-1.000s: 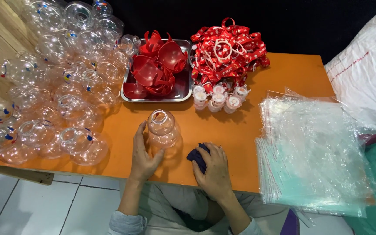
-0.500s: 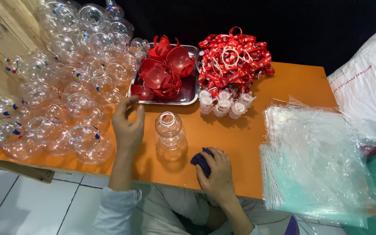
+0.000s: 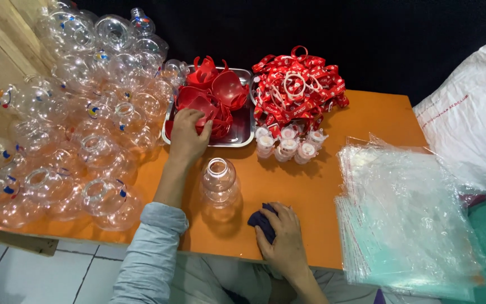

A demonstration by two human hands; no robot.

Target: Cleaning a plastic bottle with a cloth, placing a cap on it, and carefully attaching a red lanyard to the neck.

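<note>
Your left hand closes on a red cap; your right hand grips a dark cloth. Withdraw carefully: your forearm could topple the clear bottle.

View: 1 head-worn camera | Angle: steeply down and forward over the orange table | Range: close, both forearms fill the lower frame | Anchors: left hand up at the metal tray, right hand nearest the lens on a dark cloth | Shared views: none, only 1.
</note>
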